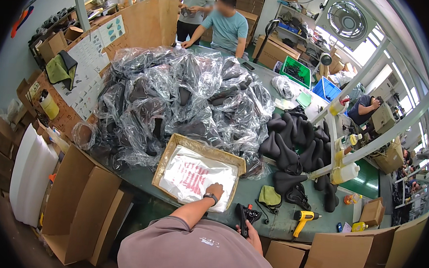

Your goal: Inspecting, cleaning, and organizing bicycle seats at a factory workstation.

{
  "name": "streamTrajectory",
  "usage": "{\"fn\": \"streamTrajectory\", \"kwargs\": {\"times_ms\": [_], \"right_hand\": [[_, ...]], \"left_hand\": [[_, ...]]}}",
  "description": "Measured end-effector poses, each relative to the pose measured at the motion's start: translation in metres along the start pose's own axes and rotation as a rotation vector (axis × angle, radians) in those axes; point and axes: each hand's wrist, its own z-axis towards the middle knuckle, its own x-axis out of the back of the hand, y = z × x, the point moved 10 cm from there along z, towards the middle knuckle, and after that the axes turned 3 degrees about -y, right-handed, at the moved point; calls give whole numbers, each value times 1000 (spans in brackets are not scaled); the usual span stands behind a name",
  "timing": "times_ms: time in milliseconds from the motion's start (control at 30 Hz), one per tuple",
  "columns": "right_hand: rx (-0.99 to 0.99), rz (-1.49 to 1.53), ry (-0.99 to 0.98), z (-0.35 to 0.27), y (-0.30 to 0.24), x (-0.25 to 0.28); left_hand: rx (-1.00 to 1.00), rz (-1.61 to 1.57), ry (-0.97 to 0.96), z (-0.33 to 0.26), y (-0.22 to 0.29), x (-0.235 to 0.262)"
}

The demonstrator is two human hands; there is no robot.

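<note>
My left hand (pixel 216 190) lies flat on a stack of clear plastic bags with red print (pixel 197 176), which sits in a shallow cardboard tray (pixel 169 153) on the green table. A watch is on that wrist. My right hand (pixel 252 230) is at the table's near edge, closed around a black bicycle saddle (pixel 247 216). Beyond the tray rises a big heap of black saddles wrapped in clear bags (pixel 177 98). To the right lies a pile of bare black saddles (pixel 294 143).
A yellow heat gun (pixel 303 219) and a green cloth (pixel 269 195) lie right of my hands. Open cardboard boxes stand at lower left (pixel 82 204) and lower right (pixel 349 252). Two people stand at the table's far end (pixel 225 25). White frame posts with bottles (pixel 344 172) rise on the right.
</note>
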Motion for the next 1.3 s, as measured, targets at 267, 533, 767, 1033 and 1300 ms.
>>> {"fn": "streamTrajectory", "kwargs": {"times_ms": [267, 533, 767, 1033, 1300], "right_hand": [[517, -393, 62, -94, -40, -75], [741, -484, -218, -100, -75, -189], [331, -447, -682, -92, -40, -320], [172, -583, -648, -92, -10, -369], [396, -406, -892, -136, -59, -340]], "left_hand": [[281, -523, 217, 4, -96, -5], [30, -581, 183, -42, -83, 117], [-7, -591, 252, -107, -33, 226], [67, -1244, -383, -163, -7, 218], [156, -2181, -11, -135, -102, 313]]}}
